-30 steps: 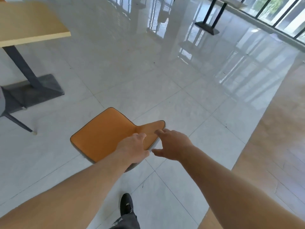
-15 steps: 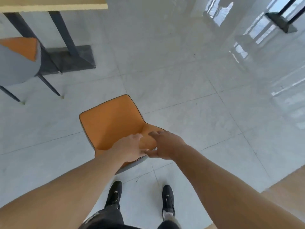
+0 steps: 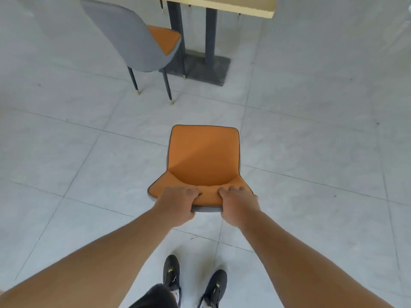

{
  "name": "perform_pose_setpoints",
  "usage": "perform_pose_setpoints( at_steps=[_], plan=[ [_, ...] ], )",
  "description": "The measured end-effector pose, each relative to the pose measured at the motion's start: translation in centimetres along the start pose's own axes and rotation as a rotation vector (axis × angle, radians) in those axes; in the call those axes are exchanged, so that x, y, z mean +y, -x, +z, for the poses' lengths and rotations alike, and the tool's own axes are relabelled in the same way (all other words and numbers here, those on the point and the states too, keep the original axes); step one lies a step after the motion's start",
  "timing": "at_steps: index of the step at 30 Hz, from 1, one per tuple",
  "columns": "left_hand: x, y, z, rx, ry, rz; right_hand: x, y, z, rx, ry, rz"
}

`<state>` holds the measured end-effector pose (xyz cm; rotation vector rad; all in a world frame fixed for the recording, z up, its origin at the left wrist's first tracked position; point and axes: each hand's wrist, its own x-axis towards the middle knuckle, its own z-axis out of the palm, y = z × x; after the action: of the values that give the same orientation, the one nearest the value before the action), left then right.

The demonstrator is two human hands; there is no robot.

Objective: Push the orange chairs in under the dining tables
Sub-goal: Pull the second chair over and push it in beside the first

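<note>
Floor (image 3: 311,134): pale grey tiles with thin dark joints, filling most of the frame.
Desk (image 3: 222,6): light wooden top along the upper edge, right of centre; two dark posts stand under it on a dark flat base (image 3: 200,67) resting on the floor.
Second chair (image 3: 133,38): upper left of the frame, grey back toward the camera, orange seat pointing at the desk posts, part of the seat under the desk edge; thin dark legs with pale tips.
Orange chair (image 3: 203,156): centre of the frame, well apart from the desk, on open floor; orange seat and inner back, grey outer shell, seat front pointing toward the desk.
Left hand (image 3: 178,204): grip clamped on the left part of the top edge of the orange chair's back, fingers curled over onto the orange side.
Right hand (image 3: 239,203): grip clamped on the right part of the same edge, fingers over the orange side, near the left hand but apart from it.
Shoes (image 3: 171,271): two dark shoes at the lower centre, on the floor behind the chair.
</note>
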<state>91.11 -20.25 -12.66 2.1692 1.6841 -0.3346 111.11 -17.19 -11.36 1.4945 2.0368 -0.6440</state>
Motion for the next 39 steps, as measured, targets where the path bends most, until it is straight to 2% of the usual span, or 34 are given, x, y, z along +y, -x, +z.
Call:
perform_pose_setpoints(
  at_steps=[4,10,18,23,39],
  plan=[
    [-0.7,-1.5,0.3,-0.065,-0.076,-0.104,-0.3,-1.4,-0.2,-0.005,0.066,0.005],
    [-3.6,-4.8,-0.9,-0.026,-0.100,-0.135,-1.2,-4.7,-2.8,0.050,0.057,-0.008],
    [-11.5,-13.1,-5.6,-0.013,-0.068,-0.077,-3.4,-12.6,-10.1,0.084,-0.035,0.030],
    [-13.1,-15.5,-6.8,-0.019,-0.069,-0.031,-3.3,-14.6,-11.8,0.087,-0.049,0.056],
    [-20.1,-33.7,-15.5,0.034,-0.093,-0.005,0.4,-30.1,-25.0,0.126,-0.045,0.049]
  ],
)
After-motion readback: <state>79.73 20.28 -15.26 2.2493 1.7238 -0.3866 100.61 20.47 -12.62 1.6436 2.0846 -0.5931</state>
